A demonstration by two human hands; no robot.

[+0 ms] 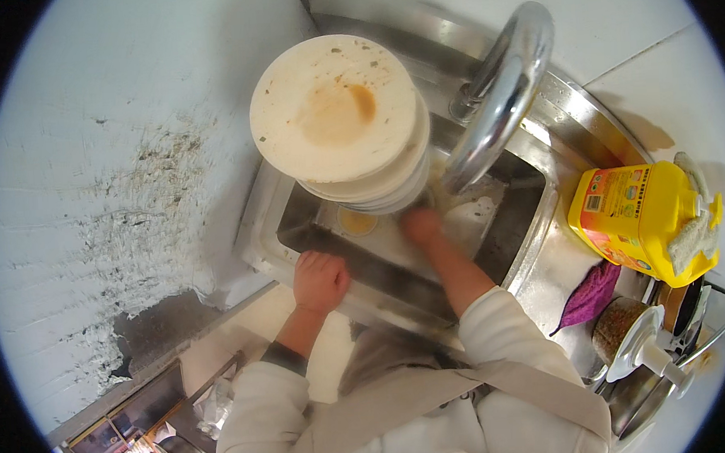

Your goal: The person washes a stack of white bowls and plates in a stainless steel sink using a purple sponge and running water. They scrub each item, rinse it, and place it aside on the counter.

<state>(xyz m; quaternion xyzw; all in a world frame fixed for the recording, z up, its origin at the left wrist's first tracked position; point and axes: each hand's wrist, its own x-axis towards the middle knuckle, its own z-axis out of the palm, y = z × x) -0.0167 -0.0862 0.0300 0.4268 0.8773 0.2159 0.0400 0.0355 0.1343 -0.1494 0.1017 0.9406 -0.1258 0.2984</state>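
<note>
A tall stack of white plates (335, 113) stands in the stainless steel sink (263, 232). Brown sauce stains and food scraps mark the top plate. My left hand (321, 281) rests at the sink's near edge, fingers curled in, with nothing visible in it. Down in the basin, beside the lower right of the stack, is my right hand (421, 226); it is blurred, and its fingers are partly hidden. A small round yellowish thing (358, 222) lies on the basin floor, partly behind the plates.
A chrome faucet (498, 100) arches over the basin. On the right counter stand a yellow jug (639, 222) with a greyish cloth (693, 240) over it, a purple cloth (591, 296) and a white-handled brush (640, 346). A peeling wall (148, 177) borders the left.
</note>
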